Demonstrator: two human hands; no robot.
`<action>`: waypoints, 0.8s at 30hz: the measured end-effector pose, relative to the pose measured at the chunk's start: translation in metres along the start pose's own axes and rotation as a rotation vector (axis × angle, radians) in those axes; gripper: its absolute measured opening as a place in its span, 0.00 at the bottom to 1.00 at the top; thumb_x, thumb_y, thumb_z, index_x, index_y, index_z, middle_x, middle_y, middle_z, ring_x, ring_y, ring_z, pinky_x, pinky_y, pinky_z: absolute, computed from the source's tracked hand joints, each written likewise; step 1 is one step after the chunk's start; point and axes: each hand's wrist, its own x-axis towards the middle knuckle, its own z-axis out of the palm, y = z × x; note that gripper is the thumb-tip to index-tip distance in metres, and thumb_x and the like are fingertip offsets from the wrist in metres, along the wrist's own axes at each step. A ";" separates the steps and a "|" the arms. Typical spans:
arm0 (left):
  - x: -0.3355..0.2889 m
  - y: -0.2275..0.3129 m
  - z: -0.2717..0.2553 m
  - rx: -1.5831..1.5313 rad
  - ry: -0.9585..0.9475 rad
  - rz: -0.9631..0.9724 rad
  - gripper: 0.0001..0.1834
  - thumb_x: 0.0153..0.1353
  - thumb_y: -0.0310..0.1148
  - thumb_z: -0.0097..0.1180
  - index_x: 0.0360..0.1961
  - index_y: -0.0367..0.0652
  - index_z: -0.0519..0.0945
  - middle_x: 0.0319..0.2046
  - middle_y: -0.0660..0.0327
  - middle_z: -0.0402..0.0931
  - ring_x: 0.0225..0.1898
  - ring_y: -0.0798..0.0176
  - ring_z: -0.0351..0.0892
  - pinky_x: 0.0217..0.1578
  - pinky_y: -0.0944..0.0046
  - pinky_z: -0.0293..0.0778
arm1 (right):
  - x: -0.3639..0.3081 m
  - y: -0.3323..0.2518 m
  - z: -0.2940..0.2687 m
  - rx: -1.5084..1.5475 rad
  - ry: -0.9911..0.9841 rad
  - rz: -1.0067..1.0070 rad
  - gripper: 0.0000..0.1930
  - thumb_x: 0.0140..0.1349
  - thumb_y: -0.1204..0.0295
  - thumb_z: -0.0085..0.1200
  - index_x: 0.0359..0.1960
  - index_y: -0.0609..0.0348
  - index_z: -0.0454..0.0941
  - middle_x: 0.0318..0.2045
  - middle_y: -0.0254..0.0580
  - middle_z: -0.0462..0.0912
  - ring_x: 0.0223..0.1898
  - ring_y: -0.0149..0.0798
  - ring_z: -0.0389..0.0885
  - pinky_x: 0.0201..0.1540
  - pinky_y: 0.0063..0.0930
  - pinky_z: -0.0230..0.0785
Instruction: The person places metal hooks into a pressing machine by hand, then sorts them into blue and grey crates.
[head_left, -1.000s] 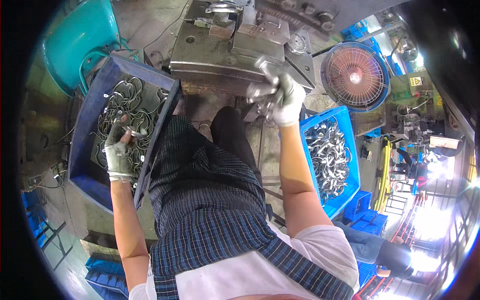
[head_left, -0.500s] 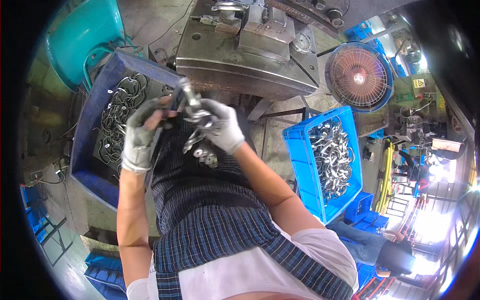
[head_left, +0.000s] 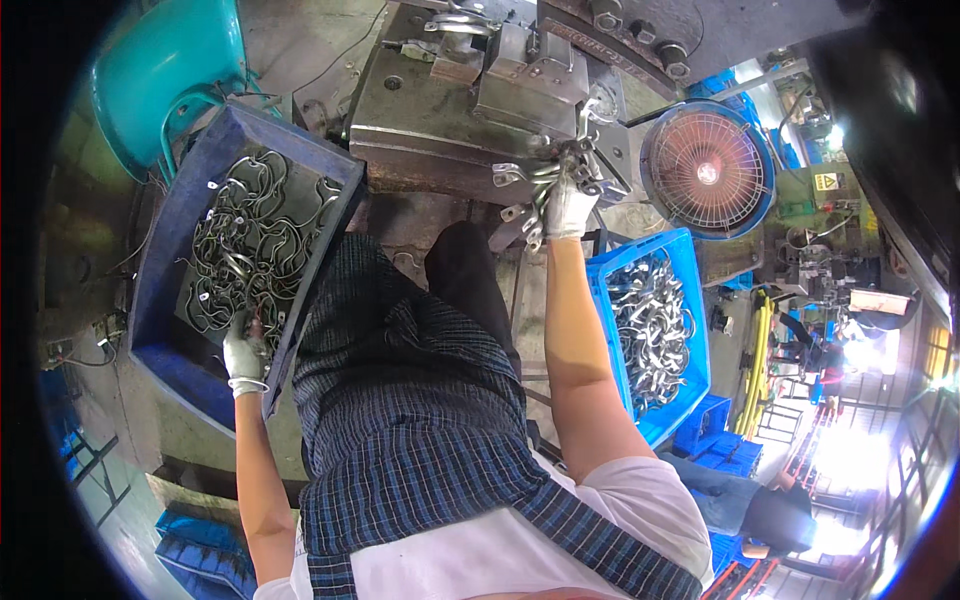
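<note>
My right hand (head_left: 570,207), in a white glove with darkened fingers, is closed around a bunch of bent metal brackets (head_left: 540,192). The brackets are shiny, with flattened ends that stick out on several sides. It is held in front of the machine's steel block, above the near edge of the machine bed. My left hand (head_left: 244,356), also gloved, reaches into a dark blue bin (head_left: 165,318) on the left. Its fingers are stretched out and apart at the near end of a loose heap of curved metal brackets (head_left: 240,245); the fingertips partly merge with the heap.
A bright blue crate (head_left: 612,330) full of shiny brackets stands on the right. Ahead is the machine bed (head_left: 420,130) with steel blocks. A round fan (head_left: 708,172) stands beyond the crate, a teal chair (head_left: 165,90) at far left. Another person (head_left: 735,500) is at lower right.
My hands were together over my lap and have parted. The right one carried the bunch of brackets forward and right; the left one dropped back into the dark blue bin.
</note>
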 end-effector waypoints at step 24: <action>-0.021 -0.016 0.023 0.070 0.020 -0.040 0.22 0.59 0.41 0.42 0.43 0.29 0.68 0.22 0.62 0.67 0.22 0.70 0.59 0.22 0.71 0.59 | -0.029 -0.013 -0.113 -0.269 0.111 0.213 0.15 0.43 0.75 0.54 0.36 0.63 0.74 0.27 0.47 0.78 0.26 0.37 0.76 0.32 0.25 0.68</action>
